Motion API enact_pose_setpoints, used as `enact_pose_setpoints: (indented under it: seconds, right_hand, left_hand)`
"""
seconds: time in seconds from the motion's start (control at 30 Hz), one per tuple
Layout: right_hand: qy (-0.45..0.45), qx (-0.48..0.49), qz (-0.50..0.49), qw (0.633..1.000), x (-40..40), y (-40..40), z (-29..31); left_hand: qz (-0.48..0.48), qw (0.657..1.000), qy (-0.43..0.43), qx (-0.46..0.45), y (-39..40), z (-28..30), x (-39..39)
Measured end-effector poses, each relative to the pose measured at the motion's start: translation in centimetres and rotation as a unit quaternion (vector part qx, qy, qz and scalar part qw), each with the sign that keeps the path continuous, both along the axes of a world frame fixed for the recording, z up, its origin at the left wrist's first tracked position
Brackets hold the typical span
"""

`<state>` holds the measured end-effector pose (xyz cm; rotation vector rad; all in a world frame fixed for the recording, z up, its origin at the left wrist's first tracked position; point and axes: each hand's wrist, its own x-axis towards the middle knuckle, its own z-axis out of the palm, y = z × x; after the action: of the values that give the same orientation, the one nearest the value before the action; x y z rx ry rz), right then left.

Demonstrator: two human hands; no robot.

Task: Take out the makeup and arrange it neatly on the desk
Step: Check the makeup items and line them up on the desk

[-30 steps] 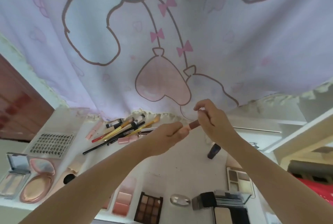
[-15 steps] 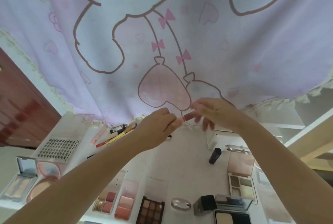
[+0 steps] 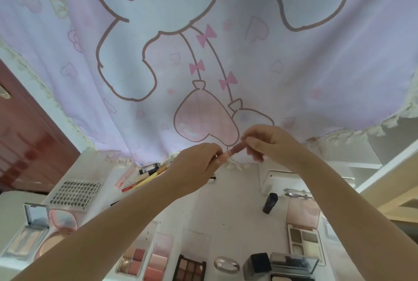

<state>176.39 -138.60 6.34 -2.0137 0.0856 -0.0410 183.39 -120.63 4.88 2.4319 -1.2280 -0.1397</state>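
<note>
Lip gloss tube (image 3: 234, 150) | pinched between left hand (image 3: 196, 166) and right hand (image 3: 269, 143)

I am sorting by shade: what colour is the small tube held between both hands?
The tube is brownish pink, seen in the head view.

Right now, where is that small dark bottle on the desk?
The dark bottle lies on the white desk right of centre, below the right hand, beside the open pink palette.

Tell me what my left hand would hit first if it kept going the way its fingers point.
Probably the right hand, which holds the other end of the small pink tube the left hand pinches. Beyond that hangs the lilac cartoon-print curtain; depth is unclear.
</note>
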Motion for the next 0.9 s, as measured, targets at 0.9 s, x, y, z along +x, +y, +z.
enact_pose_setpoints:
  seconds: [0.9]
  right_hand:
    - [0.133,0.123,-0.072,0.981,1.4,-0.4,-7.0]
  left_hand:
    - [0.0,0.988,0.133,0.08,-1.4,-6.7,0.6]
